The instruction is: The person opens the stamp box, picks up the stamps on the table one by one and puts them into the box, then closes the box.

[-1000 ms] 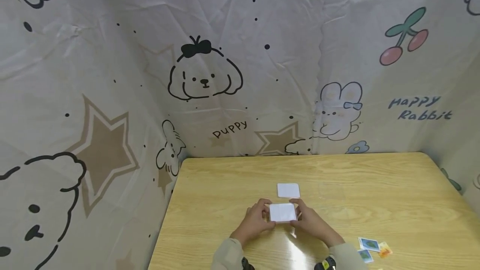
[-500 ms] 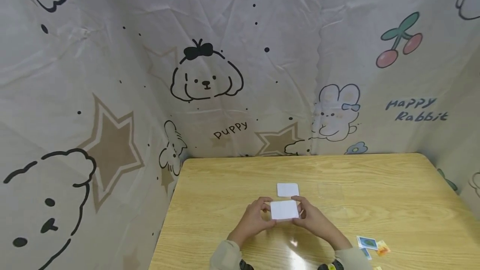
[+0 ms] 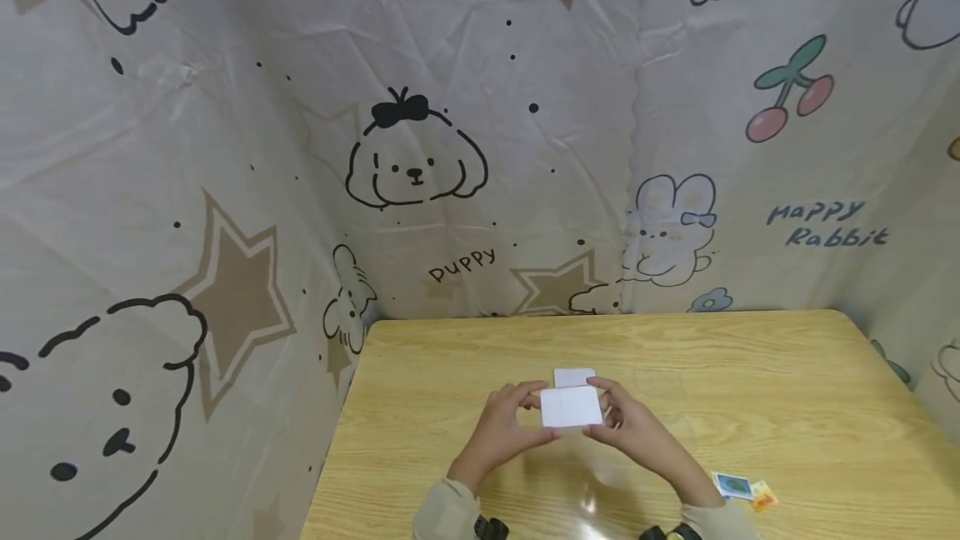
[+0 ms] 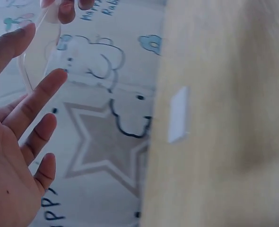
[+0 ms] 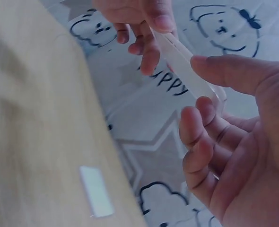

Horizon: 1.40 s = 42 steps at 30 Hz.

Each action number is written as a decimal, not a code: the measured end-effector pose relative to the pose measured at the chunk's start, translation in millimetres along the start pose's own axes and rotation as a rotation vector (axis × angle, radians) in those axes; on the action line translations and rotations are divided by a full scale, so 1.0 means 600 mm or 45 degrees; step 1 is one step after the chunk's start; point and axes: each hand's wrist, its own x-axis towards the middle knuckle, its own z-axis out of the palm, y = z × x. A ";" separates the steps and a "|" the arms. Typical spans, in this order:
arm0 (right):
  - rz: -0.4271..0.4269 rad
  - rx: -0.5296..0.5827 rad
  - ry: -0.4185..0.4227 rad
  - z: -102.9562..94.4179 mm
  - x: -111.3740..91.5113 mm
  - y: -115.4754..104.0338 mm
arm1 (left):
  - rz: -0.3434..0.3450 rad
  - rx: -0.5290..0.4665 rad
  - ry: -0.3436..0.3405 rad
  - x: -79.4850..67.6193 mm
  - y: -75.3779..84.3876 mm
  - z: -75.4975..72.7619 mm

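A flat white rectangular case [image 3: 572, 407] with rounded corners is held up off the table between both hands. Its side looks see-through in the right wrist view, and what it contains cannot be made out. My left hand [image 3: 498, 433] pinches its left end between thumb and fingers. At the other end, my right hand [image 3: 636, 433] grips it the same way, some fingers curled behind. Just beyond, a white rounded rectangle [image 3: 573, 376] lies on the table, partly covered by the case in the head view; the left wrist view shows this white piece [image 4: 178, 115] whole.
Small picture cards, one blue-green [image 3: 733, 486] and one orange [image 3: 763, 496], lie at the right front of the wooden table [image 3: 420, 373]. A printed cloth [image 3: 525, 148] hangs behind and at the sides.
Both hands have raised the white case off the table and a little away from me, so it now overlaps the white piece behind. The head view has tilted up slightly.
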 end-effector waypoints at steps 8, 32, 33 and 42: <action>-0.049 0.202 -0.048 -0.017 -0.022 -0.039 | 0.106 -0.088 0.048 -0.006 0.036 -0.023; -0.298 0.587 -0.025 -0.023 -0.066 -0.114 | 0.277 -0.739 -0.021 -0.036 0.113 -0.057; -0.307 0.600 -0.030 -0.023 -0.068 -0.116 | 0.277 -0.751 -0.033 -0.036 0.115 -0.057; -0.372 0.647 -0.043 -0.020 -0.084 -0.133 | 0.290 -0.887 -0.109 -0.045 0.134 -0.063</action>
